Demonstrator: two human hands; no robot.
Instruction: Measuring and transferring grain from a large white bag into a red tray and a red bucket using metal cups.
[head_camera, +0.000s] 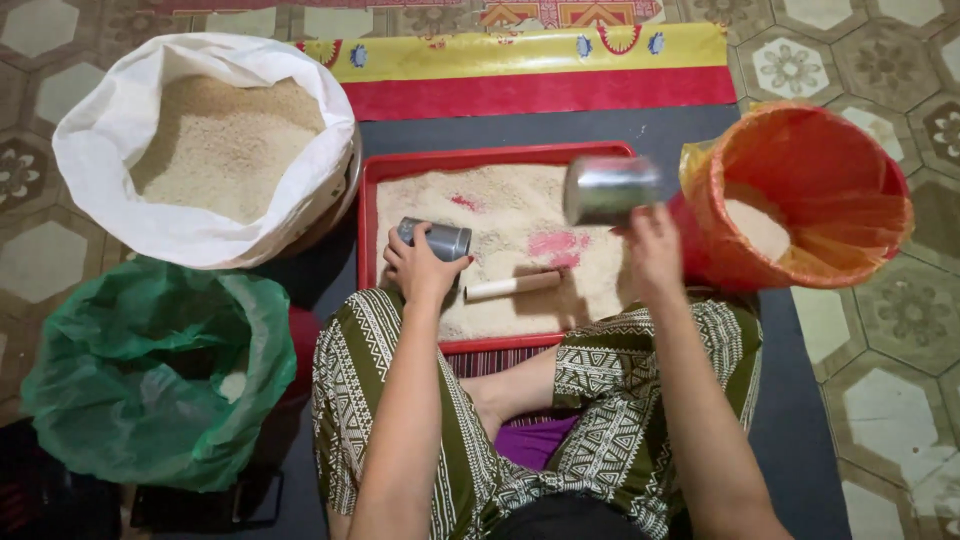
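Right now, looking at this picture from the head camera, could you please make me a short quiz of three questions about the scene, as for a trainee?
1. True or false: the right hand holds a shiny metal cylindrical cup above the red rectangular tray of pale grain.
2. What lies loose on the grain in the tray, between the hands? A) a spoon B) a pale wooden stick C) a knife
3. What does the left hand grip?

Key:
1. True.
2. B.
3. A small grey metal can, lying on its side at the tray's left edge.
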